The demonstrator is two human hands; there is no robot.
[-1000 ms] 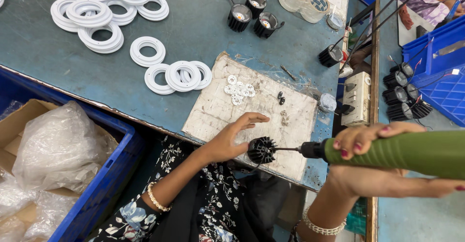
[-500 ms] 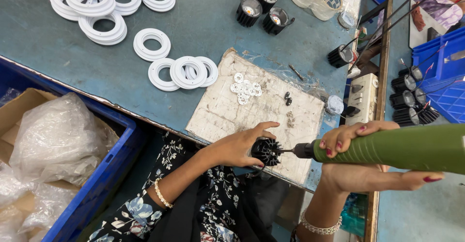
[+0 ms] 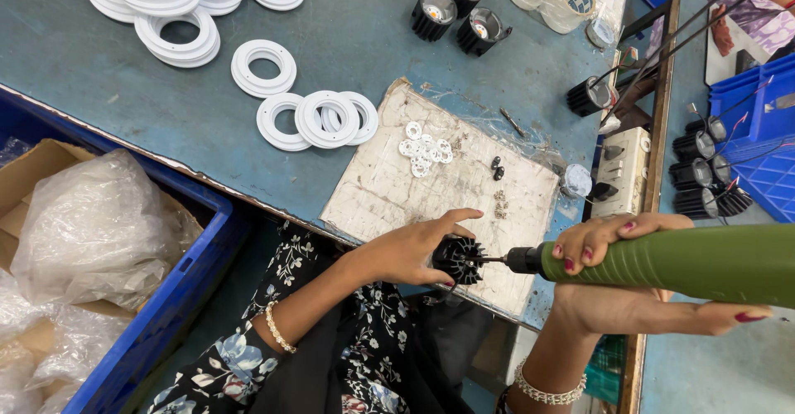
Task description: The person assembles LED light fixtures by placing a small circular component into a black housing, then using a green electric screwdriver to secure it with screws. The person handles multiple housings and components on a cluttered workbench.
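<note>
My left hand (image 3: 411, 250) grips a small black finned heat sink (image 3: 458, 260) at the near edge of a worn white board (image 3: 389, 194). My right hand (image 3: 617, 298) holds a green electric screwdriver (image 3: 687, 261) level, its bit pressed into the heat sink from the right. On the board lie a pile of small white washers (image 3: 422, 146) and a few dark screws (image 3: 498, 166).
White plastic rings (image 3: 317, 118) and stacks of them (image 3: 170, 4) lie on the blue-grey table (image 3: 124, 108). Black lamp housings (image 3: 451, 8) stand at the back, more (image 3: 704, 174) at right beside a white switch box (image 3: 623, 170). A blue crate (image 3: 178, 298) with plastic bags (image 3: 95, 228) sits at left.
The view has shifted slightly. Both hands stay on the heat sink and screwdriver, which have edged a little to the right along the board's near edge.
</note>
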